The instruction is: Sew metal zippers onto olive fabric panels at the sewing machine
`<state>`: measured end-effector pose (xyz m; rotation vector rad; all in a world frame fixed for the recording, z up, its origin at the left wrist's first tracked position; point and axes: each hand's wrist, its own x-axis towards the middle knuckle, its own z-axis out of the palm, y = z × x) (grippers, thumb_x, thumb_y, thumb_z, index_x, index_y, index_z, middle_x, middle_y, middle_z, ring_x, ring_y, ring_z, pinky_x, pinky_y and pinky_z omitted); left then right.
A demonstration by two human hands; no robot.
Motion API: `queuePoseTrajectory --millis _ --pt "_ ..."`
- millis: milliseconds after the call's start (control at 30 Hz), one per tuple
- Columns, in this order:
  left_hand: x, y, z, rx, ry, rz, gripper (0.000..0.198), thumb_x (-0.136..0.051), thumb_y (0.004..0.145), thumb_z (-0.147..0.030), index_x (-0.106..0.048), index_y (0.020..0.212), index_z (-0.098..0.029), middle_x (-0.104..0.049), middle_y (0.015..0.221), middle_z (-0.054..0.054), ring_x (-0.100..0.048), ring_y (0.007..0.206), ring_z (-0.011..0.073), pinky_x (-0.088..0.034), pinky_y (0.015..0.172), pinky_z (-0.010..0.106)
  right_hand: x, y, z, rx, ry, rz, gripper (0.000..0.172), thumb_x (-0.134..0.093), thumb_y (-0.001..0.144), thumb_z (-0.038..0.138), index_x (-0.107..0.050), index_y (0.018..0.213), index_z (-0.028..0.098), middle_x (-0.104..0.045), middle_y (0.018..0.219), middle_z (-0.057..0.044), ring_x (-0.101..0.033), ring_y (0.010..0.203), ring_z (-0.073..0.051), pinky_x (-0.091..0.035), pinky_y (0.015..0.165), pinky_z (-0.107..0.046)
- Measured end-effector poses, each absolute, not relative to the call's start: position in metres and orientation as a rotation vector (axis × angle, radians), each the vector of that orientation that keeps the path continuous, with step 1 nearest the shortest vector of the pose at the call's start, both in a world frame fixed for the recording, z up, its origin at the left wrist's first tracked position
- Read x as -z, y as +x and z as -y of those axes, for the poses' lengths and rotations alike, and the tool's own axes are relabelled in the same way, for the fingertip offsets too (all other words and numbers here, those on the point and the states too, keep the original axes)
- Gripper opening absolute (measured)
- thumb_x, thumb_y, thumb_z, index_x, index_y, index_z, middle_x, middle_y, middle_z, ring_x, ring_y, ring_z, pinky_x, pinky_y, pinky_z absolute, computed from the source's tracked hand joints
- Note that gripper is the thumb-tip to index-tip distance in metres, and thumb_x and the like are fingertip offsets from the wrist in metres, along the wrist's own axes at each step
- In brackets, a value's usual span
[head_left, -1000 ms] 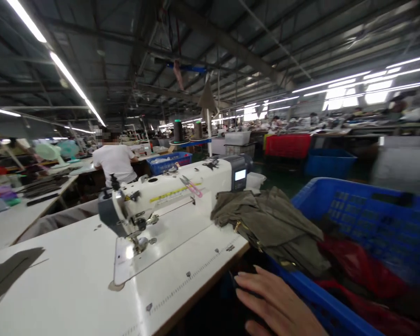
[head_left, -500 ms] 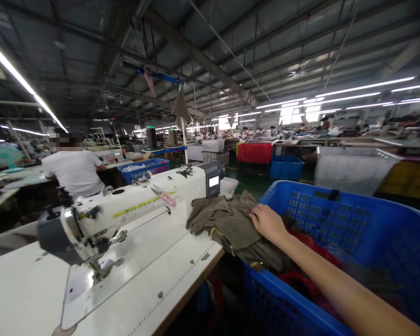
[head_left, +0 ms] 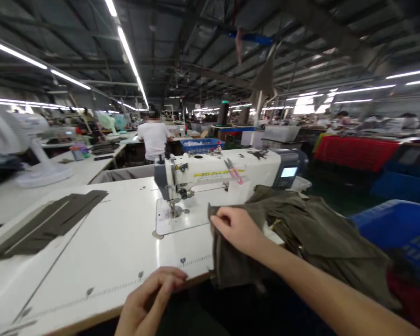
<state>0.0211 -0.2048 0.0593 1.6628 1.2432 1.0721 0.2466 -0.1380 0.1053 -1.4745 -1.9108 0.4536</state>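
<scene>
My right hand (head_left: pixel 238 231) pinches the edge of a dark olive garment piece (head_left: pixel 231 266), which hangs over the front edge of the sewing table (head_left: pixel 112 233). More of the same olive cloth (head_left: pixel 322 233) lies bunched to the right, with a gold-coloured zipper (head_left: pixel 276 223) showing. By the table's front edge is my left hand (head_left: pixel 152 298), its fingers loosely bent, a gap beside the thumb and nothing seen in it. Behind both hands stands a white sewing machine (head_left: pixel 227 175), its needle area left of the held cloth. Pink-handled scissors (head_left: pixel 234 172) rest against the machine body.
Flat olive fabric strips (head_left: pixel 56 219) lie on the table at left. A blue basket (head_left: pixel 395 219) stands at right, partly under the cloth. A white fan (head_left: pixel 42 158) occupies the neighbouring table. Further back, a person in a white shirt (head_left: pixel 154 137) sits facing away.
The view has swung left. My right hand has drawn olive cloth from beside the basket leftward over the table's front edge. My left hand has come into view.
</scene>
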Motion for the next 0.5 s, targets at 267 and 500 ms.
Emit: queuePoseTrajectory --millis 267,500 --pt "-0.029 -0.03 0.21 -1.072 2.016 -1.512 0.017 -0.053 0.083 -0.034 -0.065 0.09 -0.025 -0.063 0.1 0.004 -0.059 0.096 0.021 -0.048 0.087 0.032 -0.036 0.231 0.104 -0.336 -1.358 2.264 0.032 -0.068 0.067 0.026 -0.059 0.095 0.014 -0.059 0.096 -0.01 -0.051 0.093 -0.024 -0.038 0.084 -0.037" --pt "-0.023 0.0 0.196 -0.983 2.141 -1.482 0.017 -0.049 0.084 -0.024 -0.064 0.092 -0.025 -0.063 0.102 0.004 -0.058 0.096 0.0205 -0.048 0.085 0.034 -0.026 0.248 0.093 -0.701 -1.409 1.991 0.017 -0.062 0.067 0.027 -0.048 0.061 0.02 -0.049 0.067 0.001 -0.047 0.069 -0.016 -0.036 0.067 -0.029"
